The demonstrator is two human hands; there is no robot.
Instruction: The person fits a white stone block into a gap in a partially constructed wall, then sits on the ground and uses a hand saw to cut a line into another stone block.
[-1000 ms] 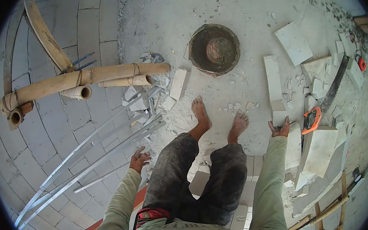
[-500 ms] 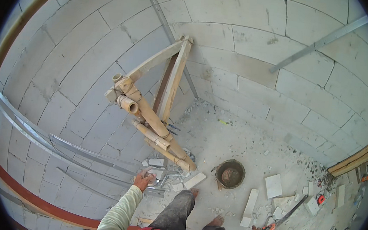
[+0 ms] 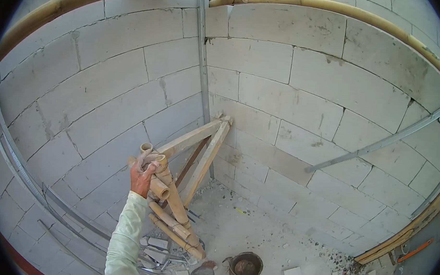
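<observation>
R hand out of frame; bucket [image 3: 245,266] contents unclear.

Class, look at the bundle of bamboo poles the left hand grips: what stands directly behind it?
Behind the bamboo poles gripped by the left hand, two wooden planks lean against the block wall at its corner. The planks' lower ends are covered by the poles, so their footing cannot be seen.

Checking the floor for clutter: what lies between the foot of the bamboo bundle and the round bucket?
In the head view, only bare dusty floor separates the bamboo bundle, gripped near its top by the left hand, from the round bucket.
</observation>
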